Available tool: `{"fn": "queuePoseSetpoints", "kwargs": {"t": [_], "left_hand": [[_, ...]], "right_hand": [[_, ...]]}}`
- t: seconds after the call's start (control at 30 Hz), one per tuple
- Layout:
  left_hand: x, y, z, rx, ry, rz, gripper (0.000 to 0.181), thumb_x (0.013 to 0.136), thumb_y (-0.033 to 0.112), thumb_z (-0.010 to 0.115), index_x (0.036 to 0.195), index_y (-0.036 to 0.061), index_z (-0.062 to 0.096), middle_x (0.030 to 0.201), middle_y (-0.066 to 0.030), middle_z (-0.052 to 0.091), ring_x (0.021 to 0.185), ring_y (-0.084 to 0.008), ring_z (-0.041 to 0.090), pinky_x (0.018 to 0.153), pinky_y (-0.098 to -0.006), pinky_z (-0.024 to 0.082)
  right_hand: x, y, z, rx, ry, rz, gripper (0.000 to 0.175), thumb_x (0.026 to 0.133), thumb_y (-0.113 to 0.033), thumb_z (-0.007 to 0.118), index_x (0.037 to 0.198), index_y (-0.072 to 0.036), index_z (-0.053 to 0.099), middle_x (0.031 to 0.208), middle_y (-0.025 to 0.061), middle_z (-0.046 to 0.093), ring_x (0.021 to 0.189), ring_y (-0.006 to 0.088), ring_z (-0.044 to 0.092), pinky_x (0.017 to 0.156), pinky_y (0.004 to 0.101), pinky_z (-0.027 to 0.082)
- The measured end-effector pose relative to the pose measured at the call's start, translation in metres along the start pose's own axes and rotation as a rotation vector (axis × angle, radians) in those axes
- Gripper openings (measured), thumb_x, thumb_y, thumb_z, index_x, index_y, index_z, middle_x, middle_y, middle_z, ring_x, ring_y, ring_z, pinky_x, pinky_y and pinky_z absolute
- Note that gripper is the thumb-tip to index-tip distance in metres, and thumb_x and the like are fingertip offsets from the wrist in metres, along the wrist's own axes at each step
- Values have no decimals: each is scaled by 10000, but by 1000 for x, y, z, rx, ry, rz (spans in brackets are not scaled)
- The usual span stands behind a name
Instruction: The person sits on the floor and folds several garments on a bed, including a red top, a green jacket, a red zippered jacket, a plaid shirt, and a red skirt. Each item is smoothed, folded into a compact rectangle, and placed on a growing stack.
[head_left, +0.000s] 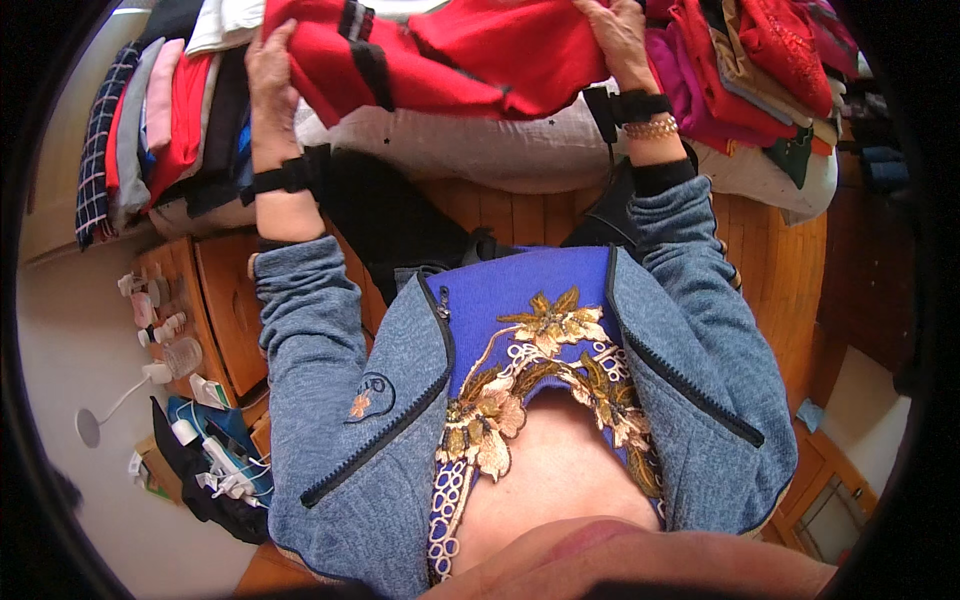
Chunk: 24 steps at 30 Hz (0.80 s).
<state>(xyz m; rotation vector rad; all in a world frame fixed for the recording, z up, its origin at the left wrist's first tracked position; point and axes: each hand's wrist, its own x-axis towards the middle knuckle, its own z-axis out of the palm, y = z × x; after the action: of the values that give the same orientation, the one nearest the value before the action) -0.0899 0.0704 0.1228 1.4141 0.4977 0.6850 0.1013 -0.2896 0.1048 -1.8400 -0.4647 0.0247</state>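
Observation:
A red knit garment (480, 60) with black bands hangs between my hands, its upper part cut off by the top of the picture. My left hand (271, 75) grips its left end, the thumb side against the cloth. At the other end, my right hand (619, 37) holds the cloth at the upper right. Beneath the garment lies a pale bed cover (465, 146) dotted with small dark stars. Both wrists carry black straps, and a beaded bracelet (651, 129) sits on the right one.
Folded clothes stand in a row (161, 105) on the left. More folded clothes are stacked (739, 82) on the right. A wooden cabinet (232, 300) with small bottles stands at left, above a power strip (225, 457) with cables. Wooden floor (780, 255) shows below the bed.

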Motion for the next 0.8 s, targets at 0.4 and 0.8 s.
{"fn": "queuePoseSetpoints", "kwargs": {"t": [0.4, 0.8], "left_hand": [[-25, -121, -71, 322, -26, -207, 635, 862, 385, 702, 1326, -13, 529, 1246, -180, 618, 1231, -273, 532, 1044, -391, 414], [-32, -124, 34, 1548, -334, -101, 813, 826, 666, 593, 1284, -1, 512, 1286, -302, 540, 1214, -424, 535, 993, -497, 450]], "right_hand": [[-67, 169, -28, -289, 228, 416, 794, 753, -416, 798, 1372, -25, 490, 1270, 220, 595, 1164, 347, 582, 1006, 406, 454], [-81, 70, 101, -549, -280, -145, 972, 779, -712, 634, 1465, -75, 376, 1302, 212, 466, 1134, 354, 530, 912, 466, 477]]}}
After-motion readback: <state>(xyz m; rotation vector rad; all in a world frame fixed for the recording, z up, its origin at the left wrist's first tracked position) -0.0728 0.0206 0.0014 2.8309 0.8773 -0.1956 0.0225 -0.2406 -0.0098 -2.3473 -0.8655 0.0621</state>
